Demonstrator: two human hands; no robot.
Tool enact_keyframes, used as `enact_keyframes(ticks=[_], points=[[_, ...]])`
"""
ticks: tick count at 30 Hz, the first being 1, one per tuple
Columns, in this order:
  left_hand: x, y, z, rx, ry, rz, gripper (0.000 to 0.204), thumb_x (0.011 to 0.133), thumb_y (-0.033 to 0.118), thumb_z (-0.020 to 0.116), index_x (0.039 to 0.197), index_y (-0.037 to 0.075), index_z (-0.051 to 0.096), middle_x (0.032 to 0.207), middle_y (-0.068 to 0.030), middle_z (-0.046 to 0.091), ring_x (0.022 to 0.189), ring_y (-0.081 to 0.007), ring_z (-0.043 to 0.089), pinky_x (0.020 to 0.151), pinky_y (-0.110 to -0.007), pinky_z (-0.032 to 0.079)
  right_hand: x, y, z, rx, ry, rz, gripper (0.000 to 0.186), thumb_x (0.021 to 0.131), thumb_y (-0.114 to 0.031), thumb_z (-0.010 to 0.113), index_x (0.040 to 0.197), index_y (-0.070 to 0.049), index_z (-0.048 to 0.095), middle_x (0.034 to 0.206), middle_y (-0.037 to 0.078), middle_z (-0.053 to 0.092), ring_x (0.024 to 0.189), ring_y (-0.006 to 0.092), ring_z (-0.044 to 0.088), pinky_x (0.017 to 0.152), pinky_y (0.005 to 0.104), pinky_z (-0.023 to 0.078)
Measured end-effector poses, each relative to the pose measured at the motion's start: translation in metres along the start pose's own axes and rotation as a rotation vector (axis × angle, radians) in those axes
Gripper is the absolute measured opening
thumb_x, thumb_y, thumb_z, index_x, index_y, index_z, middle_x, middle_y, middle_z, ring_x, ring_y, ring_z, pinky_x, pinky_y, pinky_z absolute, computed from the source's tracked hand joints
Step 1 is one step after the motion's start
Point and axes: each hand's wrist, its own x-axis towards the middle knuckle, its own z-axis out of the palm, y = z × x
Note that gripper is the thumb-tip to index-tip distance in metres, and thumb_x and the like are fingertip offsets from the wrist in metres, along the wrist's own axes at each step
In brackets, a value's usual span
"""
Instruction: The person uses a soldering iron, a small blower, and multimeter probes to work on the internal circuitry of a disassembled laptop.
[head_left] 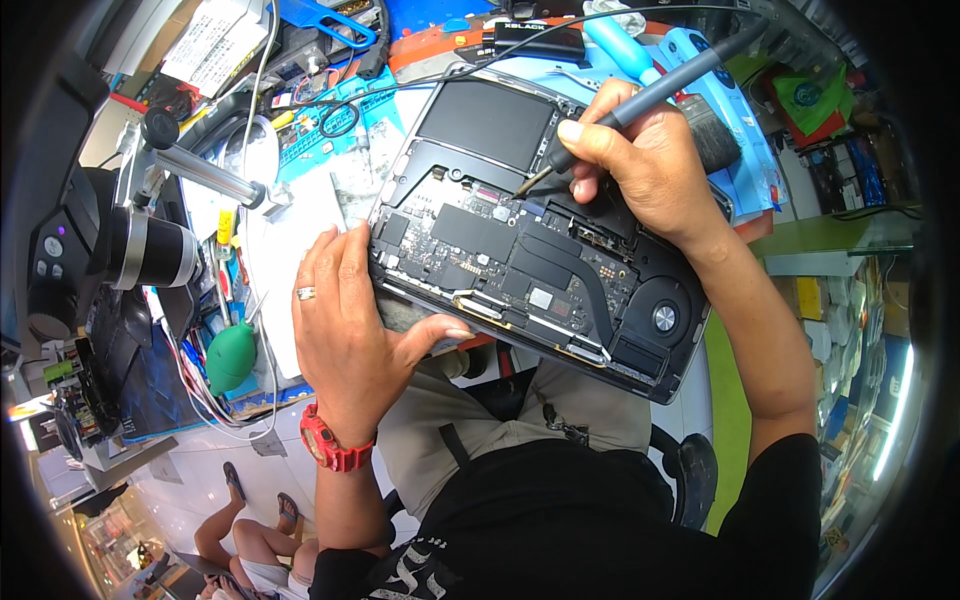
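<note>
An opened laptop (470, 236) lies tilted in front of me, its circuit board, fan and batteries exposed. My right hand (640, 160) is closed around a grey pen-shaped soldering iron (672, 92), with a cable at its back end. The iron's thin tip points down at the board's upper edge, close to a battery; whether it touches cannot be made out. Along the laptop's left edge rests my left hand (350, 315), fingers stretched flat and thumb spread toward the near edge. It holds nothing.
Left of the laptop stand a microscope-like device on a metal arm (215, 180), a green air blower bulb (231, 358) and loose cables. A blue bottle (618, 48), a black box (535, 42) and a blue phone back (700, 60) lie beyond. Another person's legs (262, 550) show lower left.
</note>
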Motion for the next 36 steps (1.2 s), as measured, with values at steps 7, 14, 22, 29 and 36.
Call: enact_keyframes(ticks=[7,14,22,29,36], points=[[-0.0005,-0.0008,0.0008,-0.005,0.004,0.002,0.120,0.071,0.084,0.074,0.148,-0.007,0.055,0.141,-0.0238,0.063,0.137,-0.0459,0.055,0.112,-0.054,0.044,-0.0005,-0.0003,-0.0008,0.041,0.000,0.004,0.023,0.101,-0.018,0.077,0.093,-0.001,0.065,0.077,0.006,0.068,0.062,0.0087,0.067,0.057,0.0230,0.058],[0.0001,0.0002,-0.0003,0.004,0.002,0.004,0.118,0.073,0.083,0.074,0.146,-0.008,0.056,0.139,-0.0236,0.064,0.136,-0.0459,0.056,0.111,-0.054,0.045,-0.0004,-0.0002,0.0003,0.017,-0.007,-0.010,0.023,0.101,-0.018,0.077,0.093,-0.001,0.065,0.078,0.006,0.068,0.064,0.0086,0.067,0.058,0.0236,0.059],[0.0023,0.0027,-0.0025,0.003,0.014,0.018,0.114,0.074,0.080,0.077,0.142,-0.009,0.058,0.133,-0.0239,0.065,0.133,-0.0461,0.058,0.111,-0.054,0.047,-0.0009,-0.0001,-0.0004,0.002,-0.012,-0.021,0.022,0.102,-0.018,0.076,0.094,-0.001,0.065,0.078,0.007,0.068,0.065,0.0089,0.068,0.058,0.0238,0.060],[-0.0014,-0.0012,0.0017,-0.005,0.000,-0.007,0.121,0.072,0.085,0.073,0.149,-0.006,0.055,0.142,-0.0229,0.062,0.138,-0.0454,0.055,0.110,-0.054,0.044,-0.0010,-0.0004,0.0000,-0.003,-0.008,-0.019,0.023,0.102,-0.018,0.076,0.094,-0.001,0.065,0.077,0.007,0.068,0.065,0.0091,0.068,0.058,0.0238,0.060],[-0.0002,0.0001,0.0006,-0.001,0.005,0.000,0.118,0.073,0.083,0.074,0.146,-0.008,0.056,0.139,-0.0239,0.063,0.136,-0.0456,0.056,0.111,-0.054,0.045,-0.0013,-0.0003,0.0006,0.004,-0.004,-0.015,0.022,0.101,-0.018,0.077,0.093,-0.001,0.065,0.077,0.007,0.068,0.064,0.0089,0.068,0.057,0.0234,0.059]])
